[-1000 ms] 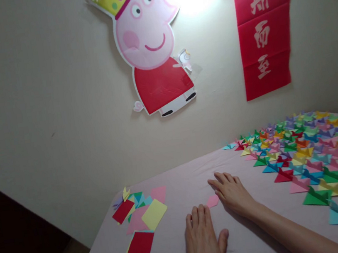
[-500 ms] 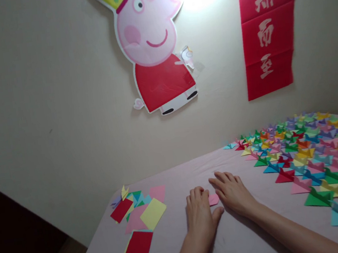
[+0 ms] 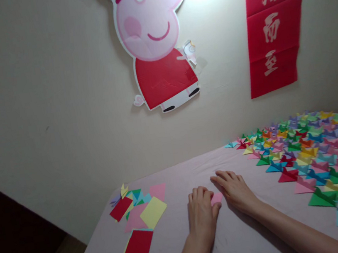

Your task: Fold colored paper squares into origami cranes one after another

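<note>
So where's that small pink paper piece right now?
The small pink paper piece lies low centre in the head view, on the table, between the left hand and the right hand.

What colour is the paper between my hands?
Pink: the small folded paper, best in the head view.

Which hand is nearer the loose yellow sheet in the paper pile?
Left. The left hand lies just right of the yellow sheet, not touching it; the right hand rests farther right, beyond the small pink paper.
</note>
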{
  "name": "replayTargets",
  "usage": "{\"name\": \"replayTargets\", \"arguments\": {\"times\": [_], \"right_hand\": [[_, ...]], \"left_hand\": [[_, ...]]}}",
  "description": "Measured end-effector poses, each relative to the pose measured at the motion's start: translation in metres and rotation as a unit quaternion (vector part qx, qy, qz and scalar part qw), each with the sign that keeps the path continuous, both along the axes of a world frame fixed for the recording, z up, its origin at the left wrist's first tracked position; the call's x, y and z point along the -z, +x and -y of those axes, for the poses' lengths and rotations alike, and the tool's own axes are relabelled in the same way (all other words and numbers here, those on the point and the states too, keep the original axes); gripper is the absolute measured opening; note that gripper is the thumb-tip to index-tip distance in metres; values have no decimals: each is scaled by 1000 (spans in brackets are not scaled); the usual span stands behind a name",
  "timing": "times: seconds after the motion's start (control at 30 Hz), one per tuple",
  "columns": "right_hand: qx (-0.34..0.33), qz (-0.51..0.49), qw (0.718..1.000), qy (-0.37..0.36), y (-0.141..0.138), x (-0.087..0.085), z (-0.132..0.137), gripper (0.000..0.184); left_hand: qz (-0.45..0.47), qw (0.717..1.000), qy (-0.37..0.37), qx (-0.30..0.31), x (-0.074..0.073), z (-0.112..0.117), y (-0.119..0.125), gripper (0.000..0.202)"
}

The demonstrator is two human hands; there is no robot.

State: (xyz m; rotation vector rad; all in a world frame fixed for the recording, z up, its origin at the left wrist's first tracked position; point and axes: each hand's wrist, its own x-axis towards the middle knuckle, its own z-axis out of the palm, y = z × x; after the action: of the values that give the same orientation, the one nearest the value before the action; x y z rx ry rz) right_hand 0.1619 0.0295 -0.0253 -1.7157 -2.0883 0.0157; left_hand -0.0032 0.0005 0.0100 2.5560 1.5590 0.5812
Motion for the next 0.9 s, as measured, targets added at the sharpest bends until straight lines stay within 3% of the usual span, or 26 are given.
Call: {"name": "replayTargets", "arguments": {"times": [0.1,0.2,0.3,0.4,0.7,0.9], "right_hand": [[-11,-46,999,-3,6,2,-5,51],[-85,-138,987,-8,13,-8,-6,51],[-180,-175,967,-42,19,-25,1,34],[-231,-181,953,-75,19,-39,9,22],[-187,-200,959,-69,14,-35,15,8],[-184,-255,945,-87,16,-32,12,5]], "left_hand": [[5,1000,3,-1,2,0,-1,14],[20,1000,3,6,5,-1,-2,15],[35,999,7,20,7,-3,-3,15],[39,999,10,21,6,-3,-4,13],[99,994,15,38,3,-3,-4,10],[134,989,19,52,4,-4,-3,5]]}}
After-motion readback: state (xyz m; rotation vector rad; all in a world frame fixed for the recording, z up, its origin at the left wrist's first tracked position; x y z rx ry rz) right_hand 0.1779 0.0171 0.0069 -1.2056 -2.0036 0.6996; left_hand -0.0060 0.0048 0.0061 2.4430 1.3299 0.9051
